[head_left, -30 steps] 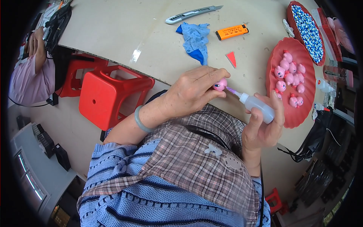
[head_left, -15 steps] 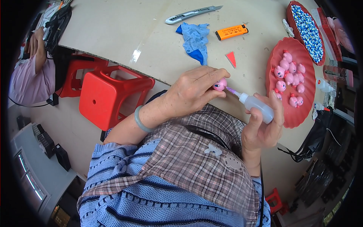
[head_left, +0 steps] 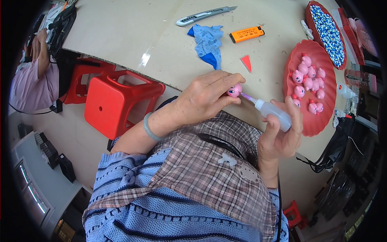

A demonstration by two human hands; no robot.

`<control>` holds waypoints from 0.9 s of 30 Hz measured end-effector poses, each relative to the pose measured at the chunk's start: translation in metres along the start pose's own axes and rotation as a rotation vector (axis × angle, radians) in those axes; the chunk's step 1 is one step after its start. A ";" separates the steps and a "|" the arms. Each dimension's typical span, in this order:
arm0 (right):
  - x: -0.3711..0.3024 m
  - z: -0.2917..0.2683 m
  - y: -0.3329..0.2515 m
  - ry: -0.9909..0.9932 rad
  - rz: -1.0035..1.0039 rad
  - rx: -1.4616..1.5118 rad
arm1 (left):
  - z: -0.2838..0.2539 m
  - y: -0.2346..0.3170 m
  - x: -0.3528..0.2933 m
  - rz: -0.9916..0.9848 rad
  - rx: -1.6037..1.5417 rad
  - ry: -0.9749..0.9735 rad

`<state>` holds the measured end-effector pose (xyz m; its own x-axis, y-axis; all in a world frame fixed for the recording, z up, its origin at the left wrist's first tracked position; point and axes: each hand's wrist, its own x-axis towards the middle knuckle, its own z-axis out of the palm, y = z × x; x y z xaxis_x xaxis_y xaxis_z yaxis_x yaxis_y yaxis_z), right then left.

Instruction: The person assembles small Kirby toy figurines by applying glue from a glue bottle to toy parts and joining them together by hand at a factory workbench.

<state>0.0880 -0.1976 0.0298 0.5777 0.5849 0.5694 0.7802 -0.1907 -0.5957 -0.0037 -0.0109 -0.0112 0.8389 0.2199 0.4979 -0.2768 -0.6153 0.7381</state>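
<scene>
Between thumb and fingers, my left hand (head_left: 205, 94) grips a small round pink figurine (head_left: 234, 90) with dark eyes, near the table's front edge. My right hand (head_left: 282, 133) is closed around a translucent squeeze bottle (head_left: 275, 114) with a purple needle tip (head_left: 247, 97). That tip points left and meets, or nearly meets, the figurine's right side; I cannot tell if it touches. To the right, a red scalloped tray (head_left: 312, 127) carries several similar pink figurines (head_left: 308, 84).
On the table (head_left: 133, 24) lie a grey utility knife (head_left: 205, 16), a blue cloth (head_left: 208, 42), an orange lighter (head_left: 247, 34) and a red triangular scrap (head_left: 246, 63). A second red tray (head_left: 310, 20) holds small blue-and-white pieces. Red stools (head_left: 107, 107) stand left; another person (head_left: 36, 84) sits beyond.
</scene>
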 end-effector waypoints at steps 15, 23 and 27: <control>-0.002 0.001 0.003 0.082 0.048 0.106 | -0.001 0.001 0.002 -0.021 -0.012 0.004; -0.003 0.006 0.005 0.079 0.023 0.095 | -0.003 0.003 0.002 -0.036 -0.010 0.005; -0.003 0.007 0.005 0.091 0.036 0.109 | -0.002 0.002 0.002 -0.025 -0.009 0.012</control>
<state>0.0886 -0.1952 0.0210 0.6281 0.5045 0.5924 0.7306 -0.1203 -0.6722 -0.0034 -0.0103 -0.0083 0.8401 0.2444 0.4843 -0.2598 -0.6025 0.7547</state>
